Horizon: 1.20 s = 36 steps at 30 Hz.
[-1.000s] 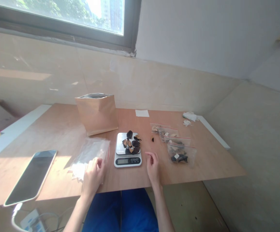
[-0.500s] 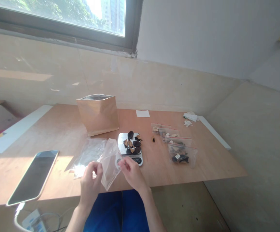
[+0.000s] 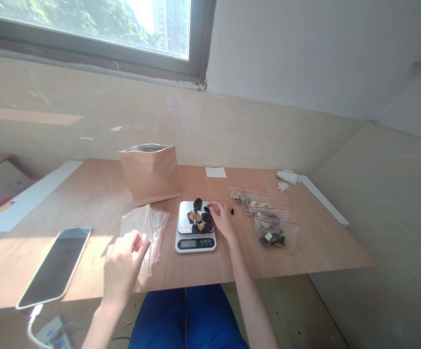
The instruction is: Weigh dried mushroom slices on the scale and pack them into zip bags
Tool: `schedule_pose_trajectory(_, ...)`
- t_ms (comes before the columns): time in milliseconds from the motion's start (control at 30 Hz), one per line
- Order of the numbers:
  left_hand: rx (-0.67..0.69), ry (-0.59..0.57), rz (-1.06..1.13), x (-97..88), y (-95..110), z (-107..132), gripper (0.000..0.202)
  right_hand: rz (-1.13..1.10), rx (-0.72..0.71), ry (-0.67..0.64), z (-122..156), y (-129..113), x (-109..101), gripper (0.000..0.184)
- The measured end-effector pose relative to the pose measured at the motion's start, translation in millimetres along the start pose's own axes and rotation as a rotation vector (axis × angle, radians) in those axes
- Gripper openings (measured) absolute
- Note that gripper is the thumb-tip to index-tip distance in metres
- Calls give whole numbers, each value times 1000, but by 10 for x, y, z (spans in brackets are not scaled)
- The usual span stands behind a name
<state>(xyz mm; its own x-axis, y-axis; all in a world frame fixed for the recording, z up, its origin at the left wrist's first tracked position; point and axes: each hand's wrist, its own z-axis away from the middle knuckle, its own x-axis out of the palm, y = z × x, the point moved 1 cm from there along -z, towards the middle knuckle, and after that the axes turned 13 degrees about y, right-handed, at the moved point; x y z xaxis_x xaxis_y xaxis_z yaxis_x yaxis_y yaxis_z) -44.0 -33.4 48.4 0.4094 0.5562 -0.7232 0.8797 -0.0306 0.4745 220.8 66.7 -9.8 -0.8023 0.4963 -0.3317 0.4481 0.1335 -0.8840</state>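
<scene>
My right hand (image 3: 223, 220) reaches over the far right corner of a digital kitchen scale (image 3: 195, 241), its fingertips at a dark dried piece (image 3: 207, 207). I cannot tell whether they grip it. Several other dark and tan pieces (image 3: 197, 215) lie heaped on the steel pan. My left hand (image 3: 123, 261) is at the lower part of a clear zip bag (image 3: 139, 228) with red-lined edges, left of the scale, and seems to hold it. A small dark piece (image 3: 232, 211) lies on the table right of the scale.
Several filled zip bags (image 3: 273, 233) lie in a row on the plywood table (image 3: 319, 245), right of the scale. Behind stands an open kraft paper bag (image 3: 150, 175). A phone (image 3: 55, 267) lies at the left, a white paper slip (image 3: 215, 172) at the back.
My right hand has let go of the clear bag and moved right to the scale's pieces. My left hand and the bag have moved left, away from the scale, which now shows uncovered.
</scene>
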Motion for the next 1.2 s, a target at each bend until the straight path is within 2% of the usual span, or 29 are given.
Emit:
schedule_pose_trajectory(100, -28, -222, -62, 107, 42, -35, 31, -69, 67, -30, -66, 61, 85, 20)
schedule_pose_trajectory(167, -92, -231, -32, 156, 73, -72, 35, -86, 83, -17, -83, 116, 88, 22)
schedule_pose_trajectory(233, -130, -89, 38, 166, 107, -164, 36, -80, 101, 41, -84, 184, 37, 22)
schedule_pose_trajectory(300, -106, 137, 107, 139, 148, -345, 32, -50, 121, 120, -71, 250, -60, 21)
schedule_pose_trajectory(367, -42, 367, 142, 97, 195, -622, 27, -5, 135, 197, -47, 293, -180, 17)
schedule_pose_trajectory(433, -17, 537, 169, 73, 231, -968, 26, 39, 134, 266, -12, 292, -294, 15)
schedule_pose_trajectory(500, -19, 579, 175, 95, 244, -1328, 37, 90, 109, 332, 36, 232, -376, 14)
schedule_pose_trajectory(567, -56, 539, 162, 161, 224, -1627, 43, 142, 47, 373, 101, 105, -406, 15)
schedule_pose_trajectory(667, -65, 446, 204, 271, 157, -1828, 39, 138, -98, 319, 233, -218, -351, 20)
schedule_pose_trajectory(733, -78, 483, 207, 290, 112, -1765, 33, 58, -195, 210, 344, -507, -273, 23)
schedule_pose_trajectory(833, -87, 584, 231, 223, 90, -1444, 28, -43, -336, 74, 517, -978, -133, 26)
schedule_pose_trajectory(967, -92, 479, 418, 98, 127, -904, 27, -12, -557, -186, 712, -1441, 120, 37)
schedule_pose_trajectory(1033, -138, 408, 462, 63, 123, -689, 29, 87, -664, -269, 799, -1531, 267, 42)
schedule_pose_trajectory(1100, -156, 389, 414, 48, 91, -530, 23, 207, -723, -280, 879, -1545, 390, 44)
schedule_pose_trajectory(1200, -148, 426, 342, 58, 14, -370, 19, 344, -694, -316, 967, -1522, 469, 39)
